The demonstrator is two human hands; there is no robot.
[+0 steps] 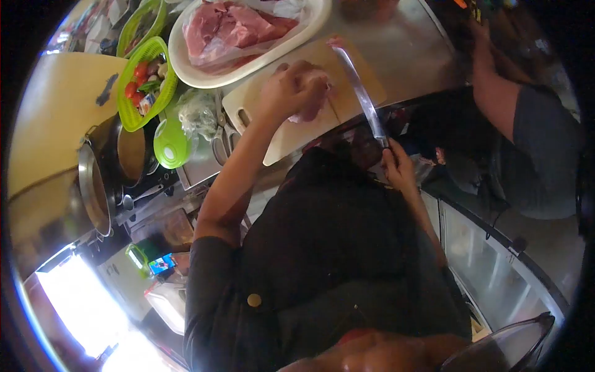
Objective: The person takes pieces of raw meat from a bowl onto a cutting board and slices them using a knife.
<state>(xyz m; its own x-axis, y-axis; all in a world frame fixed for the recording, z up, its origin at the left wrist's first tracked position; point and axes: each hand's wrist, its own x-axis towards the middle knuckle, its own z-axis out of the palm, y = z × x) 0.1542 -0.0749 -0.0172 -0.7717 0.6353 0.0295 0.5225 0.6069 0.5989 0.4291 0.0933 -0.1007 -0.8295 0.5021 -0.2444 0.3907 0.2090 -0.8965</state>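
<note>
My left hand (286,93) is closed over a piece of raw meat (312,110) on a pale cutting board (276,142). Its fingers hide part of the meat. In my right hand (400,166) is the dark handle of a long knife (365,102). The blade points away from me, over the right part of the board, apart from the left hand. A small scrap of meat (336,41) lies by the knife's tip. Behind the board stands a white tub (186,73) with large pieces of raw meat (232,31) on clear plastic.
Left of the board lie scissors (221,146), a clear plastic bag (198,115) and a green lidded container (171,144). A green basket (129,118) holds tomatoes and other vegetables. Pans (93,186) stand farther left. Another person's arm (496,93) is at the right.
</note>
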